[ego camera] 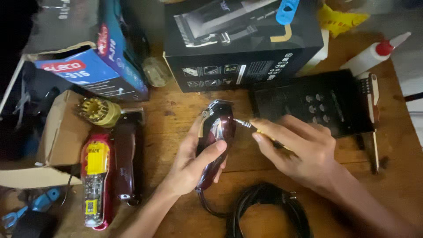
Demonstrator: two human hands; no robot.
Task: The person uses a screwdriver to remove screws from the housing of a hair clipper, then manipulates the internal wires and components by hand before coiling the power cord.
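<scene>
Two hands: left hand (194,165) wrapped around maroon hair clipper (216,141); right hand (299,150) pinching screwdriver (245,124)
Tip: against clipper's side; keep square
Grip: brace body steady

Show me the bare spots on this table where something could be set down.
Bare wood lies between the black box and the maroon clipper in the left hand, and at the lower right, beside the right hand and below the flat black case. The left side is crowded with clippers and boxes; the coiled cord fills the bottom centre.
</scene>
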